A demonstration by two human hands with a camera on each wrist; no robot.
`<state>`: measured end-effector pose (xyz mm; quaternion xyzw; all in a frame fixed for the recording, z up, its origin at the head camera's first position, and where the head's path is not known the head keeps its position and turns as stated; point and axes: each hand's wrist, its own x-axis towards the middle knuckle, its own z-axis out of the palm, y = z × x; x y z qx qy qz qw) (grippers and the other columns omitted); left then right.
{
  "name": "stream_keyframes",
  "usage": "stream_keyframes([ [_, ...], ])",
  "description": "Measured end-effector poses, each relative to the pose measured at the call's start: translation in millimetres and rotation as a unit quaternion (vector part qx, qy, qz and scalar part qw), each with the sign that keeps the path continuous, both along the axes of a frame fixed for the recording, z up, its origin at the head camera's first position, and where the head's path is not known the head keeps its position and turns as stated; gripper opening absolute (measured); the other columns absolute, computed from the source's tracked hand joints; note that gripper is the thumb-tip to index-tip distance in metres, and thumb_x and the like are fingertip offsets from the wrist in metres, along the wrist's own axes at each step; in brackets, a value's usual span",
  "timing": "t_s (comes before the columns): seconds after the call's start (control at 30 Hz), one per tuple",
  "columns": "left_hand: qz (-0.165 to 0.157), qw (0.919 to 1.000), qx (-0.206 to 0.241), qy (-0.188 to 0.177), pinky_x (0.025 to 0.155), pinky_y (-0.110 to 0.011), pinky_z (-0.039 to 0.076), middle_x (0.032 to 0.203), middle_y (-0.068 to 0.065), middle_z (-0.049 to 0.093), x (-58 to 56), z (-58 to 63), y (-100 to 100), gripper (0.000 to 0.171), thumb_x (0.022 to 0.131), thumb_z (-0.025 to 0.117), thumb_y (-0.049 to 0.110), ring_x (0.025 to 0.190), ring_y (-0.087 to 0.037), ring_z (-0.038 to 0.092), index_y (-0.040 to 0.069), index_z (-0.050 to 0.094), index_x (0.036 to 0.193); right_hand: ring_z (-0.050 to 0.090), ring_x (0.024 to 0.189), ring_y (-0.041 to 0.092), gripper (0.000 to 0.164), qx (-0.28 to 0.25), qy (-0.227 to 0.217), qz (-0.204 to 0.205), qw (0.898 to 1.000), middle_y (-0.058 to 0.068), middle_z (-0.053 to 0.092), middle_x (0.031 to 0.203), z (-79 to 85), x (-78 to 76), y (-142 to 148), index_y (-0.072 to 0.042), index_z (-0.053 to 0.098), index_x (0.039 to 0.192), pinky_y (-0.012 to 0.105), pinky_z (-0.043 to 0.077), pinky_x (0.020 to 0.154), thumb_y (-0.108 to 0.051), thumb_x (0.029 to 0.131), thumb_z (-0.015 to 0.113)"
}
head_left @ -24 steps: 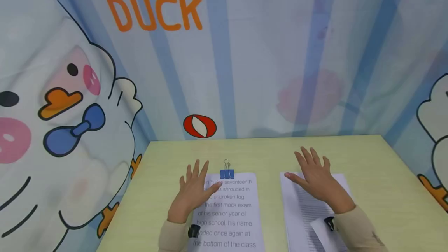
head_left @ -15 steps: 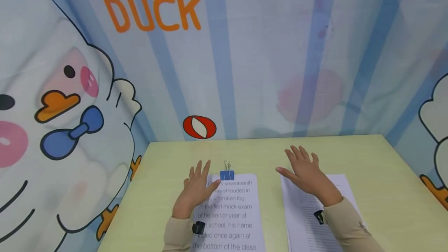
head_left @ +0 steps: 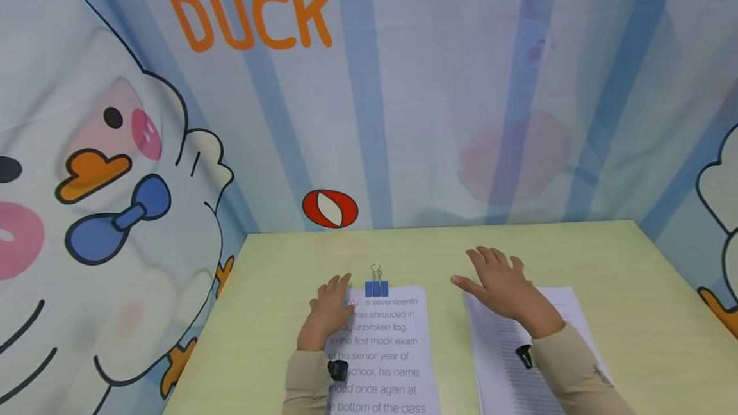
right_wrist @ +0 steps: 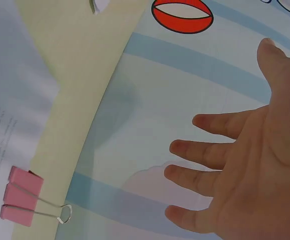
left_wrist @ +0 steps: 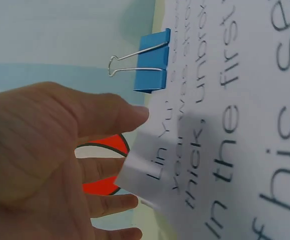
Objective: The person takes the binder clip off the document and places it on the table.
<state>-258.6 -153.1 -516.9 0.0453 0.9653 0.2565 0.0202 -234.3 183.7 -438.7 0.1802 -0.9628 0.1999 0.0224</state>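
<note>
A printed stack of paper [head_left: 380, 364] in large type lies on the left of the table, with a blue binder clip [head_left: 377, 288] on its top edge. At this stack's upper left corner is my left hand [head_left: 328, 312], thumb and fingers apart. The left wrist view shows the thumb [left_wrist: 134, 116] beside the bent paper corner [left_wrist: 129, 175]. Over the top of a second, small-print stack [head_left: 498, 364] my right hand [head_left: 513, 290] hovers with fingers spread and nothing held. A pink binder clip [right_wrist: 22, 195] grips that stack's top edge; the hand hides it in the head view.
The pale yellow table [head_left: 444, 261] ends at a striped blue and white cloth backdrop [head_left: 426, 82] with duck prints. A small black wrist device [head_left: 338, 370] sits at the left cuff, another black device [head_left: 524, 356] at the right.
My left hand has moved right and its fingers have drawn in at the paper corner. The right hand has shifted left. A lifted white flap near the right cuff no longer shows.
</note>
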Motion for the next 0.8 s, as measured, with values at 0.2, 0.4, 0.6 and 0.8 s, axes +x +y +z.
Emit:
stream_keyframes([
  [0.2, 0.002, 1.0000, 0.000, 0.006, 0.102, -0.070, 0.031, 0.147, -0.025, 0.045, -4.5, -16.5, -3.5, 0.063, 0.087, 0.068, -0.002, 0.134, -0.050, 0.038, 0.001, 0.048, 0.147, 0.038, 0.135, 0.052, 0.068, -0.004, -0.006, 0.019, 1.000, 0.031, 0.045, 0.146, 8.0, -9.3, -15.2, 0.007, 0.046, 0.144, 0.075, 0.021, 0.102, -0.048, 0.105, 0.047],
  [0.4, 0.013, 0.9997, -0.002, 0.023, 0.098, -0.068, 0.034, 0.139, -0.027, 0.049, -6.8, -17.7, -4.9, 0.068, 0.080, 0.071, -0.007, 0.128, -0.049, 0.042, 0.000, 0.051, 0.144, 0.041, 0.134, 0.050, 0.062, 0.013, -0.024, 0.042, 0.999, 0.030, 0.048, 0.144, 7.2, -28.0, -37.6, 0.007, 0.048, 0.143, 0.074, 0.024, 0.102, -0.042, 0.105, 0.050],
  [0.6, 0.052, 0.9985, -0.002, 0.019, 0.095, -0.064, 0.037, 0.131, -0.028, 0.051, -6.8, -16.9, -9.2, 0.072, 0.078, 0.079, 0.000, 0.120, -0.046, 0.047, 0.000, 0.051, 0.144, 0.043, 0.132, 0.050, 0.055, 0.018, -0.040, 0.065, 0.997, 0.029, 0.049, 0.143, -0.6, -43.8, -60.6, 0.006, 0.049, 0.142, 0.072, 0.028, 0.102, -0.033, 0.104, 0.056],
  [0.8, 0.056, 0.9982, 0.010, 0.021, 0.094, -0.064, 0.038, 0.127, -0.028, 0.052, -8.0, -16.1, -12.3, 0.072, 0.077, 0.083, 0.002, 0.116, -0.045, 0.048, -0.001, 0.052, 0.142, 0.047, 0.129, 0.047, 0.049, 0.008, -0.062, 0.070, 0.996, 0.025, 0.054, 0.139, -10.2, -58.7, -77.6, 0.003, 0.053, 0.139, 0.070, 0.031, 0.101, -0.029, 0.103, 0.058],
])
